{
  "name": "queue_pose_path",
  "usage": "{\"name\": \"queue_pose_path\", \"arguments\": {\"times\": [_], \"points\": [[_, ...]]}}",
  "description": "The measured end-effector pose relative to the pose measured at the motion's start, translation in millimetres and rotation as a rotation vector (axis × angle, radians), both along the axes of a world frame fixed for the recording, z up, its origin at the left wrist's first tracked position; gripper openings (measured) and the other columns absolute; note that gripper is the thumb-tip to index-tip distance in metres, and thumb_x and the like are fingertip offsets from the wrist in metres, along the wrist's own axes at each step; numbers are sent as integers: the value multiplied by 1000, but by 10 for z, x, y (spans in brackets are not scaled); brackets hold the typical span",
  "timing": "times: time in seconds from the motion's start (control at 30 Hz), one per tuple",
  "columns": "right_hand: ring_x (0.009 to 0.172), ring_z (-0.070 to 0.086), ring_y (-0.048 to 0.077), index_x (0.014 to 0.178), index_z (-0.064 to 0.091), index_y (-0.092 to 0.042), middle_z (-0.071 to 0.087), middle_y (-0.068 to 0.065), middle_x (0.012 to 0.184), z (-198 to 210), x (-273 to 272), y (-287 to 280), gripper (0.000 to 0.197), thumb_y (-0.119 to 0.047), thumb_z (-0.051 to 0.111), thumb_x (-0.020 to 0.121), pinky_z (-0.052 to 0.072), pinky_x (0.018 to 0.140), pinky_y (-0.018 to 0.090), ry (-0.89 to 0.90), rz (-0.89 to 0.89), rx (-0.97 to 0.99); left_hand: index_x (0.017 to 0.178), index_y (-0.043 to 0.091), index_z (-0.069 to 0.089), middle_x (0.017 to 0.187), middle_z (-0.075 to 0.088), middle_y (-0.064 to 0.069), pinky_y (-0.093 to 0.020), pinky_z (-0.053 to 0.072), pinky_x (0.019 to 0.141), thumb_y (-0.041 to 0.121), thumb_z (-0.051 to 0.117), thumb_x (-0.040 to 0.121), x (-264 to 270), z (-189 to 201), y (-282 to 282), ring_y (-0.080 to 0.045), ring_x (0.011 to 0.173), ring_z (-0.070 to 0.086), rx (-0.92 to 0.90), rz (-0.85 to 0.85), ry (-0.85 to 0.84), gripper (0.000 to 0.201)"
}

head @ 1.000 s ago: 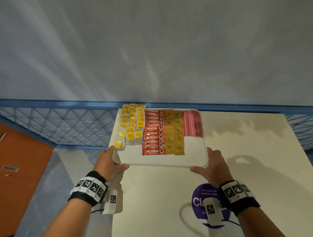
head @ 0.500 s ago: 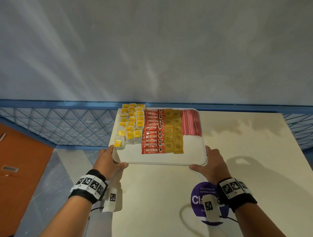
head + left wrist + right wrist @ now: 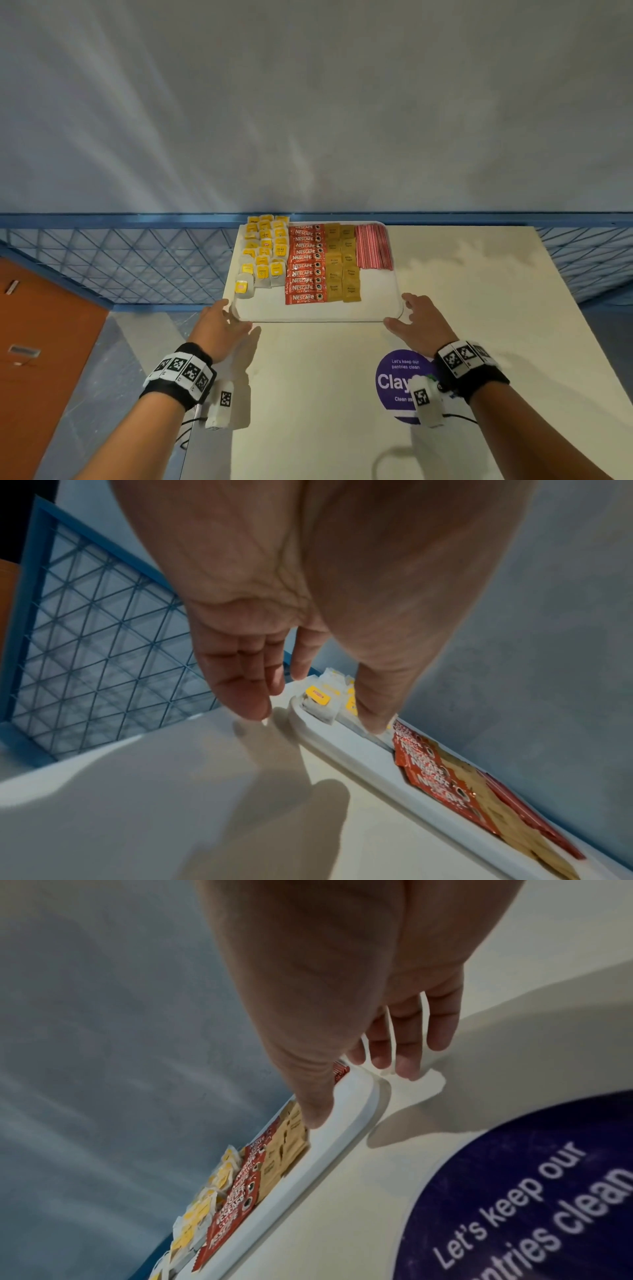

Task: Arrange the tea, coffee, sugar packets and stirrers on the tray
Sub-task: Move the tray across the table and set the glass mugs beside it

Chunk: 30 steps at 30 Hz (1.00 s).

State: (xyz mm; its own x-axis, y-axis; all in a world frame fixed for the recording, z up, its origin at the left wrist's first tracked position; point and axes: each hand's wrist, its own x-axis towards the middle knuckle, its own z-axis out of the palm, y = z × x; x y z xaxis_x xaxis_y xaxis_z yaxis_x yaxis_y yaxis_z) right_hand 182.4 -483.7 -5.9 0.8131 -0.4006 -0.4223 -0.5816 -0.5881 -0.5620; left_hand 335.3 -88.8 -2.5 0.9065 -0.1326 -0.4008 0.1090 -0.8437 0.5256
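Observation:
A white tray (image 3: 315,311) rests on the far left corner of the cream table (image 3: 325,394). From left to right it holds rows of yellow-tagged tea bags (image 3: 263,253), red coffee sticks (image 3: 305,265), brown sugar packets (image 3: 342,263) and red-striped stirrers (image 3: 372,246). My left hand (image 3: 233,320) hovers at the tray's near left corner with straight fingers and holds nothing. In the left wrist view the left hand (image 3: 308,715) has its thumb above the tray rim (image 3: 359,761). My right hand (image 3: 406,313) is spread at the near right corner. Its thumb hangs over the rim (image 3: 308,1180).
A blue mesh railing (image 3: 120,263) runs along the table's far edge and left side, with a drop to the floor beyond it. A grey wall rises behind. A purple round sticker (image 3: 397,380) lies on the table near my right wrist.
Both hands gripped the tray's near corners before. Now their fingers have let go and straightened beside it, and the tray lies on the table.

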Motion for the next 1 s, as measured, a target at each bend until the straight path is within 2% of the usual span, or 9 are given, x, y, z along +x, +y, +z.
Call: {"name": "queue_pose_path", "arguments": {"times": [0.07, 0.13, 0.23, 0.3, 0.33, 0.6, 0.7, 0.87, 1.0], "points": [[126, 55, 21, 150, 41, -19, 43, 4, 147, 73, -93, 12, 77, -53, 69, 88, 46, 108, 41, -10, 21, -19, 146, 15, 44, 136, 53, -12, -42, 48, 102, 42, 77, 83, -77, 67, 41, -26, 112, 59, 16, -15, -5, 77], [123, 57, 20, 146, 46, -19, 47, 3, 144, 188, -192, 58, 66, -49, 67, 91, 46, 106, 38, -21, 51, -38, 144, 16, 47, 134, 55, -11, -41, 49, 99, 44, 76, 84, -160, 147, 85, -24, 110, 60, 14, -45, -25, 73], [121, 57, 19, 143, 51, -19, 50, 4, 140, 388, -365, 141, 56, -45, 64, 95, 46, 103, 33, -5, 91, -89, 140, 15, 50, 121, 61, -3, -32, 51, 85, 40, 72, 89, -356, 316, 97, -19, 103, 59, 12, -105, -12, 61], [120, 57, 19, 142, 53, -19, 53, 3, 138, 526, -521, 201, 53, -45, 63, 96, 45, 101, 31, 1, 104, -124, 137, 17, 52, 113, 62, 1, -26, 49, 73, 42, 69, 90, -527, 445, 90, -16, 97, 62, -5, -161, 5, 56], [118, 57, 19, 141, 53, -20, 54, 3, 137, 599, -616, 234, 52, -44, 63, 96, 46, 99, 31, -1, 107, -127, 136, 18, 53, 110, 63, 3, -26, 50, 71, 44, 69, 90, -618, 503, 89, -15, 95, 63, -13, -193, 7, 55], [98, 62, 15, 135, 59, -22, 59, 0, 125, 1104, -1620, 519, 45, -40, 65, 95, 52, 91, 32, -75, 104, -107, 131, 24, 56, 105, 66, 8, -23, 52, 73, 43, 71, 89, -1425, 768, 2, -9, 83, 66, -116, -375, 9, 48], [92, 62, 9, 135, 57, -28, 58, -8, 120, 1277, -2098, 567, 43, -43, 65, 96, 51, 89, 29, -84, 105, -103, 128, 25, 58, 102, 66, 9, -20, 51, 70, 42, 72, 88, -1788, 779, -111, -12, 79, 66, -162, -432, 37, 46], [91, 63, 5, 134, 58, -30, 61, -15, 110, 1523, -2787, 436, 42, -42, 67, 95, 53, 88, 30, -102, 47, -107, 128, 29, 57, 104, 65, 10, -19, 53, 74, 45, 68, 90, -2336, 801, -343, -12, 82, 67, -194, -565, 93, 42], [87, 64, 1, 129, 61, -30, 63, -16, 104, 1644, -3232, 147, 37, -39, 69, 94, 50, 79, 23, -142, -15, -139, 130, 29, 56, 105, 64, 12, -21, 53, 77, 45, 67, 90, -2679, 789, -570, -10, 84, 66, -187, -634, 113, 44]]}}
